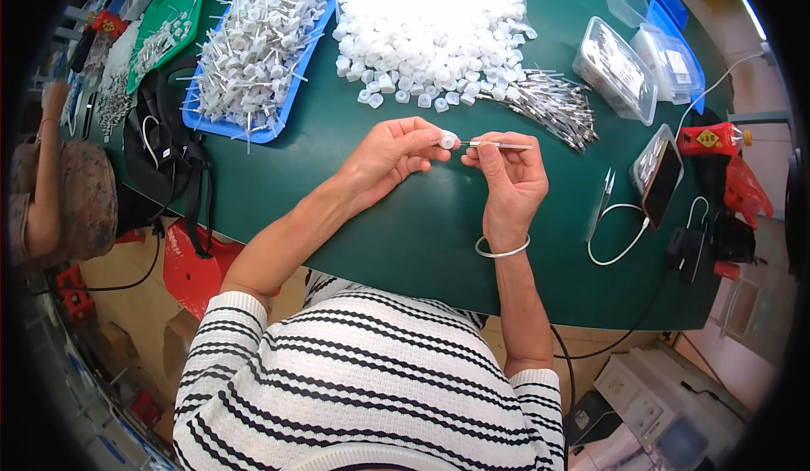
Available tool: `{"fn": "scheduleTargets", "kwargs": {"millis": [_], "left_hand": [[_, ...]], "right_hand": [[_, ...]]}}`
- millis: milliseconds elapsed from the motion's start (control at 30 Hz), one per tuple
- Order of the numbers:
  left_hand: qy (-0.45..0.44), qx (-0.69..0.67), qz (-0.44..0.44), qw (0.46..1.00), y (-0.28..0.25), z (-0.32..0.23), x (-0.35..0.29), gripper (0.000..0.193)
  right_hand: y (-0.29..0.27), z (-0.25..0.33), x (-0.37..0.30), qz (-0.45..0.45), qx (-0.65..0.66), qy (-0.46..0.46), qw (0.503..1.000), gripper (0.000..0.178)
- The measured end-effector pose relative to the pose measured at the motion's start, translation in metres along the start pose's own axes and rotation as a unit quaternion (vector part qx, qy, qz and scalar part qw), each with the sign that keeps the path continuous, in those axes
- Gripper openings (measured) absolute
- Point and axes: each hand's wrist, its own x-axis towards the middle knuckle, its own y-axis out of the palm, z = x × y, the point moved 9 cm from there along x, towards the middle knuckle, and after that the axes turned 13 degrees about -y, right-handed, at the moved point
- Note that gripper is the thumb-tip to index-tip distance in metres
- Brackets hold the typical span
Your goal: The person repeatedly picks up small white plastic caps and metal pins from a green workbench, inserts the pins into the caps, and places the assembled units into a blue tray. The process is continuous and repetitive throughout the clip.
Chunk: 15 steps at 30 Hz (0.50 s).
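Over the near middle of the green table, my left hand [390,152] pinches a small translucent white plastic cap [447,140] between thumb and fingers. Close to its right, my right hand [513,180] grips a thin silver rod [511,146], its narrow end pointing left at the cap. Whether the rod's tip touches or enters the cap is too small to tell. A large heap of similar white caps [430,24] lies beyond my hands. Beside it, to the right, is a loose pile of slim metal rods [557,108].
Caps with rods in them fill a blue tray [283,125] at left, near a black bag [156,138]. At right are clear plastic boxes [620,70], tweezers [603,197], a phone [663,186] on a white cable and a red bottle [709,139]. Another person's arm [44,175] shows far left.
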Motion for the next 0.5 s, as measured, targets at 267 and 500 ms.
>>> {"fn": "scheduleTargets", "kwargs": {"millis": [267,500], "left_hand": [[-0.018,-0.040,0.014,0.999,0.0064,0.0029,-0.0004,0.025],[-0.029,-0.045,0.022,0.998,0.0066,0.0069,-0.0001,0.030]], "right_hand": [[0.0031,0.0089,-0.0026,0.008,-0.065,-0.039,0.997,0.014],[0.0021,0.0088,-0.0030,0.025,-0.082,-0.051,0.995,0.014]]}}
